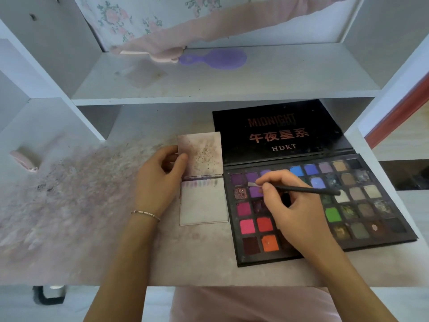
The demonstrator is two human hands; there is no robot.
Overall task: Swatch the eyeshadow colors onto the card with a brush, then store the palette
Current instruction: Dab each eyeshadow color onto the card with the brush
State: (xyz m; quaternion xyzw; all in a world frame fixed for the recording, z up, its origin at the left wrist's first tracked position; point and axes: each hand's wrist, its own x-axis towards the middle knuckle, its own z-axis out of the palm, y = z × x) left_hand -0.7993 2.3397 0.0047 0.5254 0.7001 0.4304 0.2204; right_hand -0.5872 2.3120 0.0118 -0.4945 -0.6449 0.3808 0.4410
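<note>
An open black eyeshadow palette [362,219] lies flat on the desk at the right, its lid [278,131] printed "MIDNIGHT HDKT" folded back. My right hand [294,210] grips a thin black brush [306,189] over the palette, and the pale brush tip sits on a purple pan in the upper left rows. A folded white card [204,205] lies just left of the palette with a row of faint colour swatches along its upper edge. My left hand [160,177] holds the card's stained upper flap [199,154] by its left edge, thumb on top.
The desk top [81,194] is smeared with pink and dark powder on the left. A purple hairbrush [216,58] and pink cloth [176,36] lie on the shelf above. A small pink object [24,159] sits at far left. White shelf walls flank both sides.
</note>
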